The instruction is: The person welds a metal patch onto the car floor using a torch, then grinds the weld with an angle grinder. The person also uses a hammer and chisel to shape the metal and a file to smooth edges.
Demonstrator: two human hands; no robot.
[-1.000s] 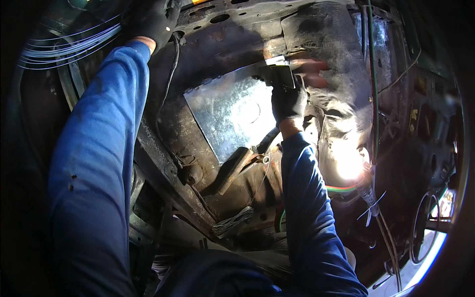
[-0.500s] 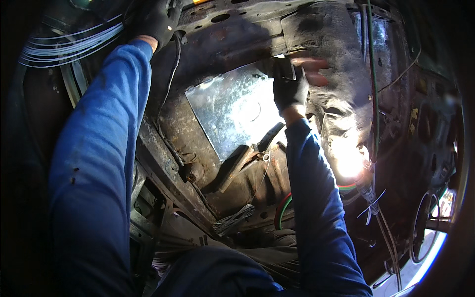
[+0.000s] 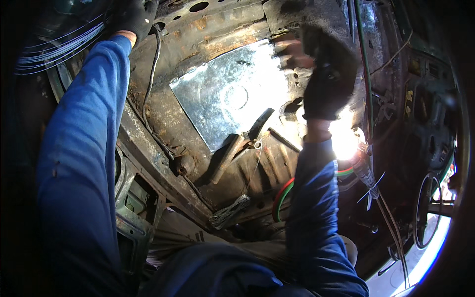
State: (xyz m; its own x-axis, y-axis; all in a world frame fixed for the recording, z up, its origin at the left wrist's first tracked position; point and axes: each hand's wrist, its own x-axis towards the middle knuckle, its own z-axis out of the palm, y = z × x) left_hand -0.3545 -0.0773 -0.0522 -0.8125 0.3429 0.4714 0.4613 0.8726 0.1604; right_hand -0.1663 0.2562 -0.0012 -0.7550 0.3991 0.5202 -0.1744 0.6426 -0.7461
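Note:
A shiny square metal sheet [image 3: 205, 99] lies on the rusty, worn metal floor panel [image 3: 158, 99], with a faint round mark on it. My right hand [image 3: 329, 74], in a dark glove with bare fingertips, is at the sheet's right edge. Its fingers stretch leftward, slightly apart and a little blurred, with no held thing visible. At the top left my left hand [image 3: 133, 17], also dark-gloved, rests by the frame edge; its fingers are hidden. A wooden-handled tool [image 3: 226, 161] and a ring-ended metal tool [image 3: 258, 145] lie at the sheet's near edge.
A glowing work lamp [image 3: 363, 166] hangs at the right with its cable. Red and green hoses [image 3: 281, 200] curve near the middle front. A coil of thin wire [image 3: 230, 213] lies near my legs. Pale wires [image 3: 64, 49] run at the upper left. A metal rail [image 3: 148, 153] crosses the left.
My right hand has moved right and turned, so its fingers now point left instead of right. More of the sheet shows. The view has shifted; my left hand stays at the top left.

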